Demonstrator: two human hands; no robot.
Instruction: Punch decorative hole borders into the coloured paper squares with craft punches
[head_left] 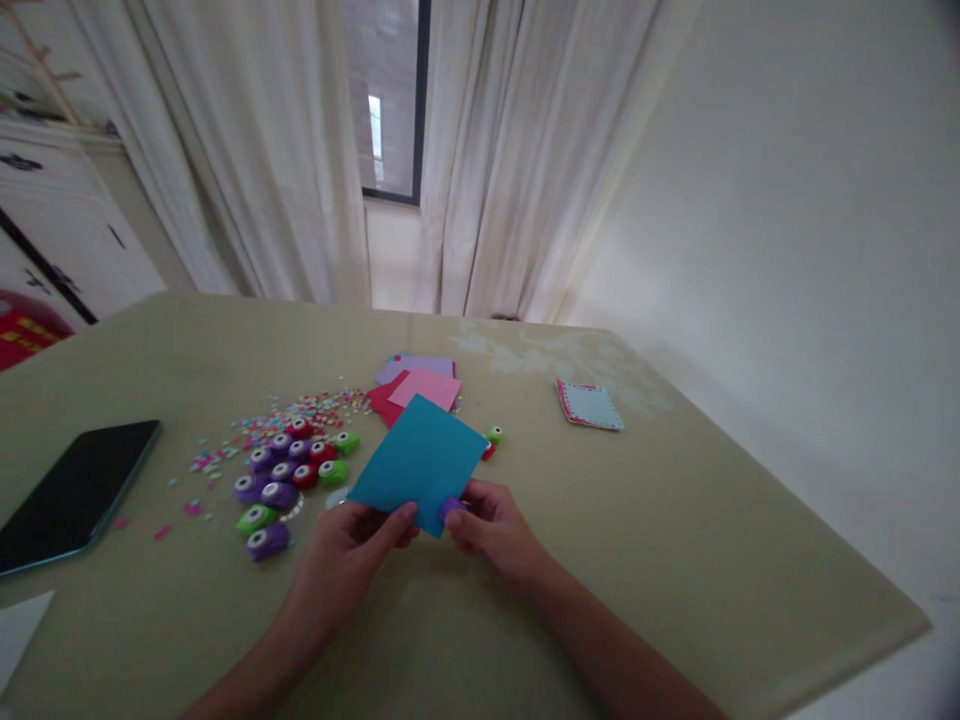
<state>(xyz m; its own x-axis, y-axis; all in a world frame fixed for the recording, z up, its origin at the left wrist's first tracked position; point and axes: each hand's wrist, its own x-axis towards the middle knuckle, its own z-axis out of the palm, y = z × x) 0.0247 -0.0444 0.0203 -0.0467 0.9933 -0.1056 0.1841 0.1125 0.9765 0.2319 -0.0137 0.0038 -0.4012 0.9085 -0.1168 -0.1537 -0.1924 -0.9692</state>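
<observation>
A square of blue paper (421, 458) is held up above the table, tilted toward me. My left hand (364, 538) is closed on its lower left edge, thumb on top and fingers behind. At the lower right corner, my right hand (491, 525) pinches a small purple craft punch (451, 508), which sits at the paper's edge. How far the paper goes into the punch is hidden by my fingers. Left of my hands stand several purple, red and green craft punches (283, 470) in a cluster.
Paper confetti (311, 410) is scattered behind the punches. Pink, red and lilac sheets (427, 385) lie beyond the blue paper. A stack of cards with punched edges (590, 406) rests at the right. A dark tablet (79, 490) and a white sheet (19, 630) lie at the left.
</observation>
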